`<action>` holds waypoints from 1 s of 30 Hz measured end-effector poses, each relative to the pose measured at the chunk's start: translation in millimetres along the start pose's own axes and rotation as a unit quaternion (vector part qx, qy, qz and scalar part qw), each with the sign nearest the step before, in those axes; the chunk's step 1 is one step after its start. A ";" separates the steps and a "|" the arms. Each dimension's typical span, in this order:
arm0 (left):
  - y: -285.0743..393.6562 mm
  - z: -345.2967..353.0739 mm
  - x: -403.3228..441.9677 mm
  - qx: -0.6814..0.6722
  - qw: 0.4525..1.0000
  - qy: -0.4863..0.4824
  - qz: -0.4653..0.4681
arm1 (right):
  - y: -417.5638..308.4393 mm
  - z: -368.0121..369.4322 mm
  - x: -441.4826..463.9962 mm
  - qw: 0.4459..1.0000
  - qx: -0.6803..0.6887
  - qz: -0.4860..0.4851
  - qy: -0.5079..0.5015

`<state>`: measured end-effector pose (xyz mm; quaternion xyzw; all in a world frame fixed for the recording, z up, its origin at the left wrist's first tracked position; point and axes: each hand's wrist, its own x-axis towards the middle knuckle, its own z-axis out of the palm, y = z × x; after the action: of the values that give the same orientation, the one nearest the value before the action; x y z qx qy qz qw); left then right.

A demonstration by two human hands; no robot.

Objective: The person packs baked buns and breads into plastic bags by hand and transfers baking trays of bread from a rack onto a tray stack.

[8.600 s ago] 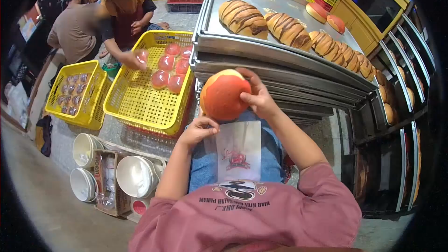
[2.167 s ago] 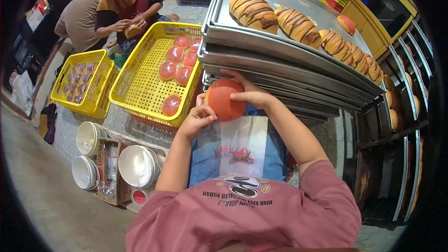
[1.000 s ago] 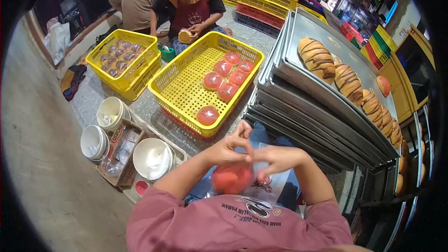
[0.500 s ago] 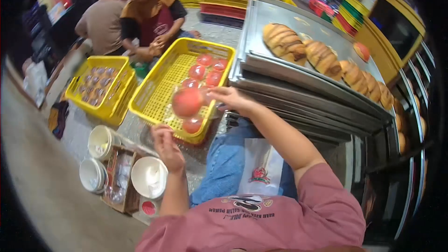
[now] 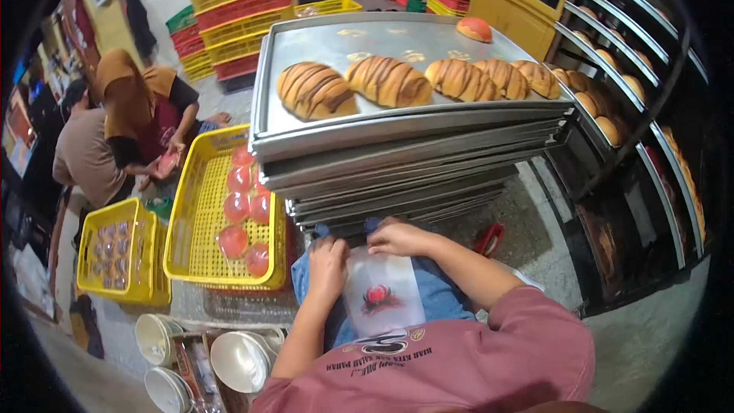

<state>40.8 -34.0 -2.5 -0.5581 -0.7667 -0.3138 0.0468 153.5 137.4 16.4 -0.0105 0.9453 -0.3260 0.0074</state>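
A clear plastic bag (image 5: 382, 294) with a red printed logo lies across my lap on my jeans. The fingers of my left hand (image 5: 327, 266) are curled at its upper left corner. My right hand (image 5: 399, 237) pinches its upper edge, with the fingertips partly hidden. Left of my knees is a yellow crate (image 5: 174, 260) with several wrapped red buns (image 5: 237, 206) along its right side. Just beyond my hands rises a stack of metal trays (image 5: 413, 124). On the top tray sit a row of chocolate-striped buns (image 5: 390, 81) and one red bun (image 5: 475, 29).
Two people sit at the left; one, in a headscarf (image 5: 122, 80), holds something reddish. A smaller yellow crate (image 5: 141, 283) holds wrapped items. White tubs (image 5: 241, 363) stand at lower left. Stacked crates (image 5: 241, 23) are behind, and a bread rack (image 5: 612, 38) is at right.
The wrapped red bun has left my hands, and the crate's buns lie in its right side. Both hands have moved to the plastic bag on my lap. My view has turned right.
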 end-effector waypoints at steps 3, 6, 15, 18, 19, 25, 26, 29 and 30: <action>14.0 -0.1 -1.0 -0.023 0.999 0.033 -0.001 | -6.2 1.8 -15.8 0.992 -0.105 -0.044 0.063; 24.3 -0.5 0.0 0.014 0.993 0.092 0.078 | -14.2 11.3 -16.6 0.959 -0.133 -0.137 0.210; 50.0 -9.6 -2.1 -0.108 0.985 0.075 0.112 | -33.6 0.3 -53.5 0.927 -0.094 -0.183 0.314; 54.1 -23.4 1.8 -0.372 0.922 -0.055 0.094 | -20.5 -0.8 -68.2 0.964 -0.089 -0.162 0.192; 49.0 -25.2 0.3 -0.547 0.820 -0.162 0.046 | -22.4 -2.3 -73.2 0.963 -0.060 -0.186 0.186; 33.1 -33.7 16.1 -0.680 0.731 -0.056 0.030 | -33.8 -79.2 -130.1 0.974 0.162 -0.156 -0.024; 27.3 -27.5 17.5 -0.658 0.751 -0.055 0.010 | -30.2 -94.0 -139.9 0.970 0.195 -0.139 -0.046; 12.3 -8.4 24.3 -0.595 0.798 -0.075 -0.061 | -40.1 -185.2 -164.8 0.986 0.097 -0.127 0.043; 5.5 -3.2 28.2 -0.524 0.843 -0.105 -0.049 | -43.2 -219.2 -166.8 0.982 0.062 -0.144 0.100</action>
<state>34.3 -11.4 14.3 -0.4903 -0.5147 -0.6106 -0.3491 316.4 242.5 216.8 -0.1137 0.9077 -0.3812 -0.1338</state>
